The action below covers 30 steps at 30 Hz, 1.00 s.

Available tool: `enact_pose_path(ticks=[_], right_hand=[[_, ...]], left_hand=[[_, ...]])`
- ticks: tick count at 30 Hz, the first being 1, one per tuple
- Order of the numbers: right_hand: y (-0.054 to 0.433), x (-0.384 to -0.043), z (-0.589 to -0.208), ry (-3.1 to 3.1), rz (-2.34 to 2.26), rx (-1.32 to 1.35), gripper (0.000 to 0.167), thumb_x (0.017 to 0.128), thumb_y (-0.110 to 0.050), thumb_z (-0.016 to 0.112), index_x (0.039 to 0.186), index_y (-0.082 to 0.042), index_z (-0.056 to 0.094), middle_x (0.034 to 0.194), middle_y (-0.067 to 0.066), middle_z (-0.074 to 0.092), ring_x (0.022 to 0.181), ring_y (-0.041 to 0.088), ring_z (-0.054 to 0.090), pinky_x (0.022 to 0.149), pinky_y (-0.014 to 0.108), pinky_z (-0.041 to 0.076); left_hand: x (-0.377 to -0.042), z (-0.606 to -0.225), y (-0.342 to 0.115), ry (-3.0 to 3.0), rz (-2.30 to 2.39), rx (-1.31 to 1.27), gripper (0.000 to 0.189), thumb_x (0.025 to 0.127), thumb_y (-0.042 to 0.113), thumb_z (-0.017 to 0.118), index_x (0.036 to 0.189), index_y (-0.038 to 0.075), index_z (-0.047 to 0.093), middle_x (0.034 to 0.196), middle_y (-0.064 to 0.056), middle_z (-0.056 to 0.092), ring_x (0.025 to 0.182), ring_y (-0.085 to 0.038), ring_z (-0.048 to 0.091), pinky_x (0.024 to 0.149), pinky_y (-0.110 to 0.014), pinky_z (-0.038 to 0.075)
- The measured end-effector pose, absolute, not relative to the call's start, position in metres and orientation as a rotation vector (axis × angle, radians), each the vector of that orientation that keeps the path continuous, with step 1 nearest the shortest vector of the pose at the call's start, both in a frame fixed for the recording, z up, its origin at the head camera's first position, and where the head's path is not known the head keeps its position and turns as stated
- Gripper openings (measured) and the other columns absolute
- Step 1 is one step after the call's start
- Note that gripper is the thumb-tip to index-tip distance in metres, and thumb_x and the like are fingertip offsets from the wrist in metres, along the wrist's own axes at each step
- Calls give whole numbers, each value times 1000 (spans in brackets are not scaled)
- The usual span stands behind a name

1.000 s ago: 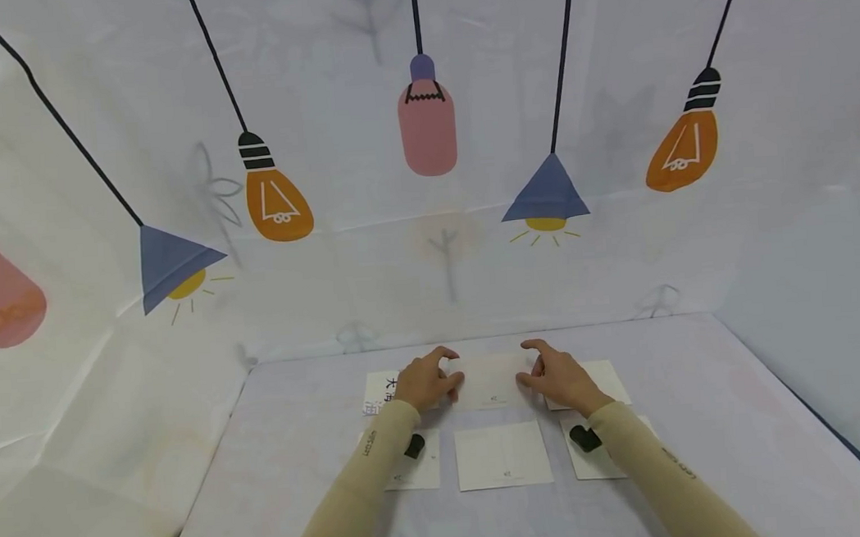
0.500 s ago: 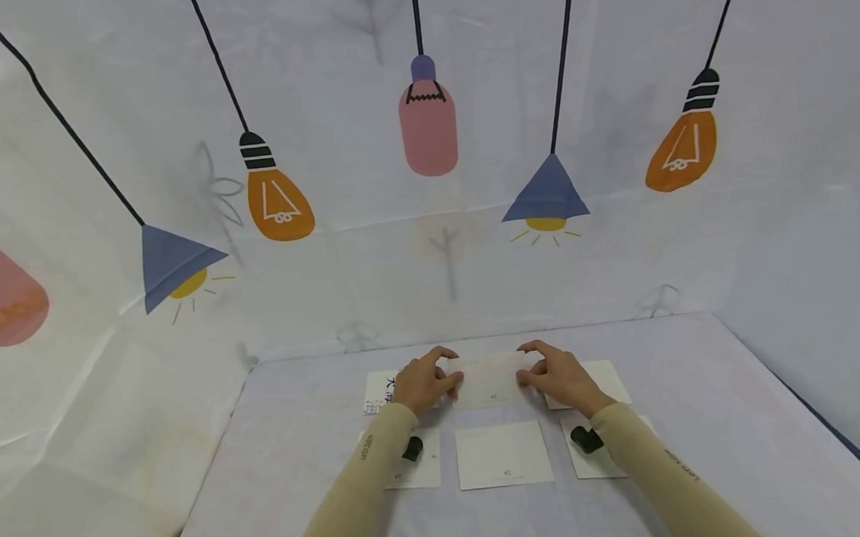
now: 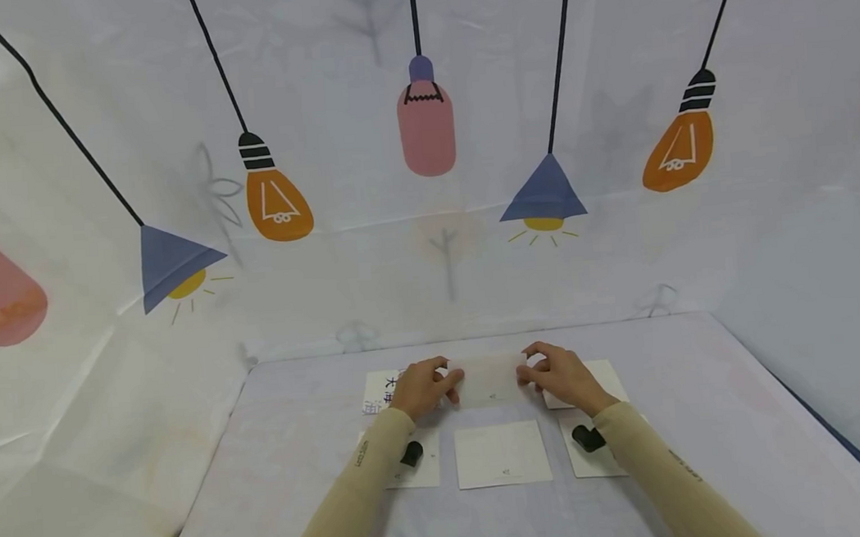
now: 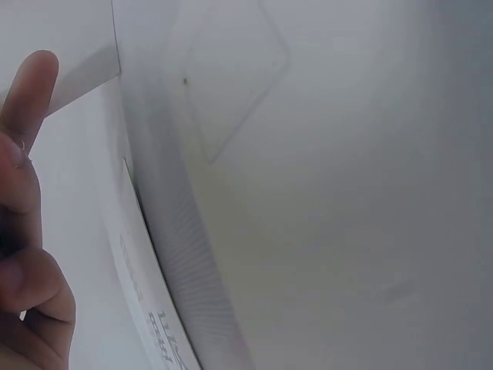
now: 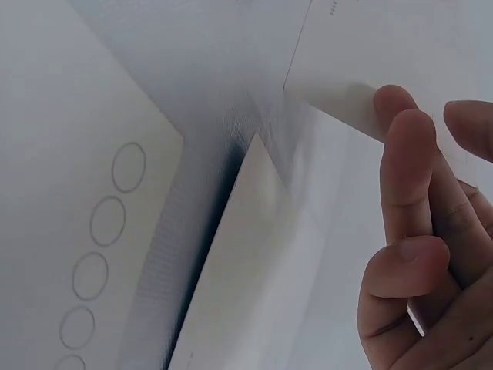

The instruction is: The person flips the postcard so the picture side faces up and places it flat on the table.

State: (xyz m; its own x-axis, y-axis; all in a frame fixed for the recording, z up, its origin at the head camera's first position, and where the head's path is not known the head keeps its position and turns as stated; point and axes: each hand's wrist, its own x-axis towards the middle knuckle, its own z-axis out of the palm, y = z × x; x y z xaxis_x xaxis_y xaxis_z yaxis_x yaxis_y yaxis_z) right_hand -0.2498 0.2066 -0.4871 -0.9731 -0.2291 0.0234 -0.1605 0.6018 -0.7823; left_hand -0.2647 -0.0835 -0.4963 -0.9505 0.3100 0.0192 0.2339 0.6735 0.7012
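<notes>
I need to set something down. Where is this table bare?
The table is bare from the right cards to its right edge, from the left cards to its left edge, and before the near middle card, between the sleeves. The centre is crowded: the left hand and right hand hold the far middle card there.

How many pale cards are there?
6: far-left card, far-middle card held by the left hand and right hand, far-right card, near-left card, near-middle card and near-right card. Some are partly covered; more may be hidden.

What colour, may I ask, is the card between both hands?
The card is off-white, clearest in the head view.
</notes>
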Motion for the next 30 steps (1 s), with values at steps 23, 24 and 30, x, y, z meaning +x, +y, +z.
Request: enact_pose_path(ticks=[23,24,30], right_hand=[[205,-243,-482,2783,-1379,-463,28,98,-36,68,114,-13,65,94,-1,76,81,26,71,74,40,54],[205,-243,-483,2798,-1369,-471,27,98,-36,69,113,-14,65,95,-1,76,81,25,70,74,40,53],[206,-243,-485,2873,-1313,-480,25,95,-38,72,109,-19,66,105,2,74,87,16,67,78,41,52]], left_hand=[[-261,-497,-90,2837,1207,578,29,100,48,61,104,21,70,80,12,73,59,-15,66,55,-27,46],[-261,-497,-90,2851,1203,592,28,100,48,62,105,22,71,81,12,73,59,-13,65,55,-27,46],[-262,-501,-91,2942,1165,664,20,97,42,69,109,26,73,91,11,73,65,-1,59,55,-24,47]])
